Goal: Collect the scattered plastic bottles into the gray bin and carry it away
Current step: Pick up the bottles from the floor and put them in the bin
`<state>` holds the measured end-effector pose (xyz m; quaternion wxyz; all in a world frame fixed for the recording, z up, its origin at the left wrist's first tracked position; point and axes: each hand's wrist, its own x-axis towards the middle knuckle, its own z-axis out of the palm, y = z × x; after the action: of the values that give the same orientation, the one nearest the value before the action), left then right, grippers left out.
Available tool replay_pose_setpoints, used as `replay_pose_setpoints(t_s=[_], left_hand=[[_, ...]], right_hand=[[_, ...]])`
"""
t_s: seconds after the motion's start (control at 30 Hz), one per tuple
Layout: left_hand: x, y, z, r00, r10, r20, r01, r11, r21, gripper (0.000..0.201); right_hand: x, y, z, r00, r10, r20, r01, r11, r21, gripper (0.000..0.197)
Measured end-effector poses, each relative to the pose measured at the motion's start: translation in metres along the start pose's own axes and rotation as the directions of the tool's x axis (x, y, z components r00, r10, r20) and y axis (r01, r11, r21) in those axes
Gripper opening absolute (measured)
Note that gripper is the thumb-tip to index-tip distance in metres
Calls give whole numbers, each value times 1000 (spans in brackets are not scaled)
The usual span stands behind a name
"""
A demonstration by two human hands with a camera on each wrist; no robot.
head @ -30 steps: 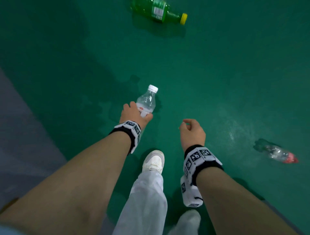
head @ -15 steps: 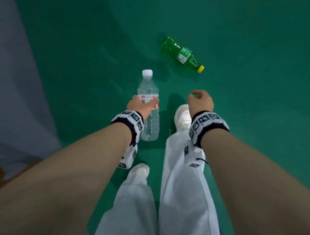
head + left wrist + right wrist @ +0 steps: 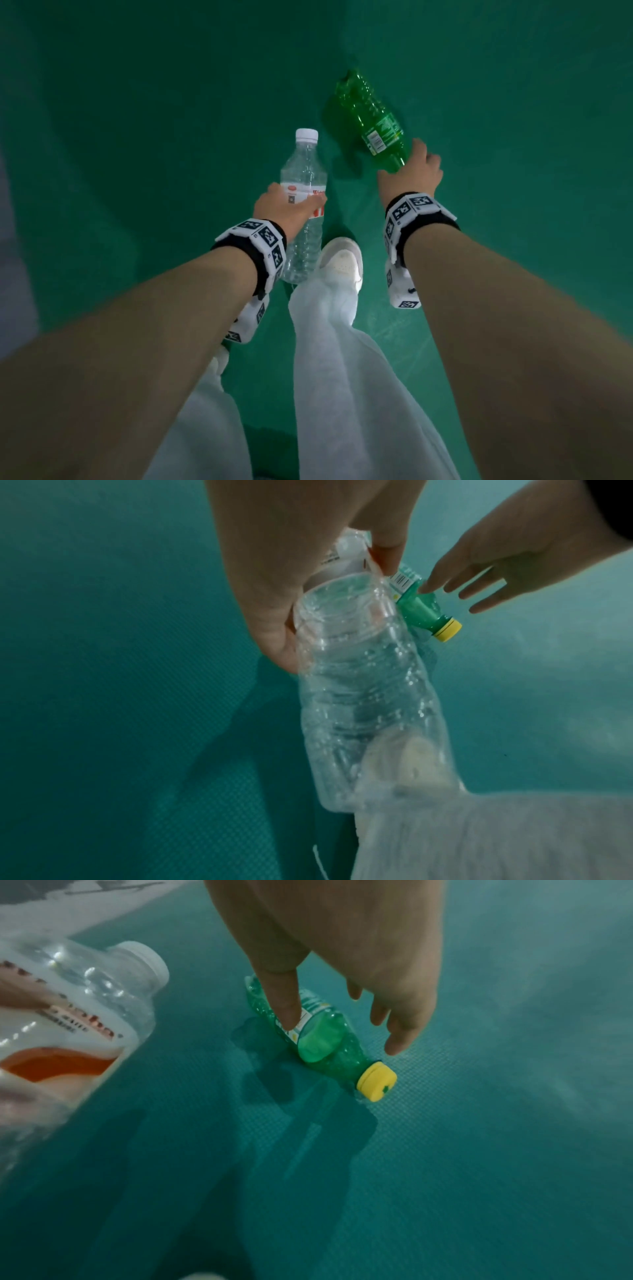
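My left hand point(image 3: 291, 205) grips a clear plastic bottle point(image 3: 305, 164) round its red and white label, white cap pointing away from me, held above the floor. A green bottle point(image 3: 373, 123) with a yellow cap point(image 3: 377, 1081) lies on the green floor point(image 3: 137, 137). My right hand point(image 3: 411, 171) hovers over its neck end with the fingers point(image 3: 397, 1037) spread and straight and the thumb point(image 3: 287, 1007) over the label; it has not closed round the bottle. The left wrist view shows the clear bottle point(image 3: 359, 696) in my grip and the green bottle's cap point(image 3: 447, 627) beyond it. No gray bin is in view.
My white shoe point(image 3: 342, 260) and light trouser leg point(image 3: 342, 377) stand just behind the two bottles. A grey strip of floor point(image 3: 13, 240) runs along the left edge of the head view.
My right hand has reached forward and down, and uncurled over the green bottle's neck end. I have come closer to the green bottle. The left hand still holds the clear bottle.
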<state>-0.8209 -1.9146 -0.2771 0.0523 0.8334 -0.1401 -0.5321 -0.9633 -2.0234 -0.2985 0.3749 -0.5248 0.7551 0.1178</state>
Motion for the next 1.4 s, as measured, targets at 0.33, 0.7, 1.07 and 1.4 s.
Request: replay_pose_setpoints(t_s=[0.33,0.7,1.07,1.4], left_hand=[[23,-4,11,993,-116,-29,113,989,-96,57],[-13,25,-12,996,-85,-27,85,996,-4,54],[-93,42,-24,986,137,99,-157,958,242,49],[-194,-12,-32,935,245,257,-340,824,453,53]], right_hand=[[53,-24,28,997,50,56,-53,996,68,80],[0,0,9,988,129,80,-142,971,194,71],[-104,36,-31,958,284,27,-270,872,408,69],[-268,94,-8,832,547,87,-426,532,732,69]])
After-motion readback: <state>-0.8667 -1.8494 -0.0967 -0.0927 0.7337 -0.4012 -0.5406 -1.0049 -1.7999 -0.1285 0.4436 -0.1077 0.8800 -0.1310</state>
